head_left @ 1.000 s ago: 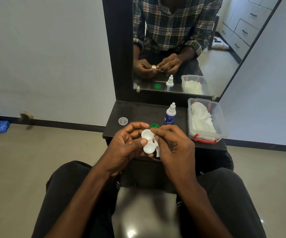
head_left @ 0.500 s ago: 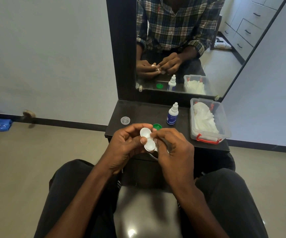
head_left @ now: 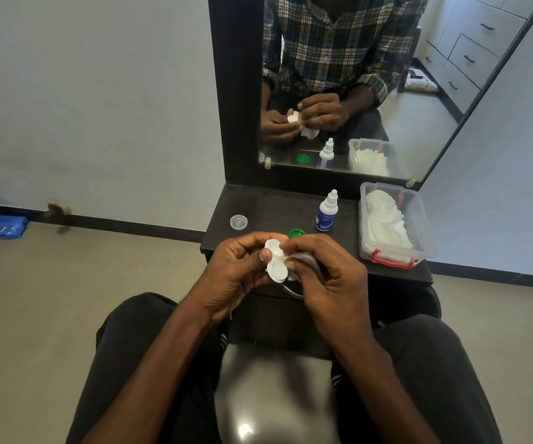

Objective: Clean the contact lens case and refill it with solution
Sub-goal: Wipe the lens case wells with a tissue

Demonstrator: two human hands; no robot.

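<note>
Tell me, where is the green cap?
The green cap lies on the dark shelf just beyond the hands, left of the solution bottle and right of the clear cap.

A small dark shelf (head_left: 274, 206) juts out under the mirror, its front edge just beyond the fingers (head_left: 294, 243). On it, a clear round cap (head_left: 238, 222) sits past the left-hand fingers and off to their left, apart from everything else. A green cap (head_left: 296, 233) lies right behind the fingertips, partly hidden by them. Further back and a little to the right stands a white dropper bottle (head_left: 326, 213) with a blue label, upright. At the shelf's right end, well right of the fingers, rests a clear plastic box (head_left: 419, 225) with red latches, filled with white tissues (head_left: 387, 224)
</note>
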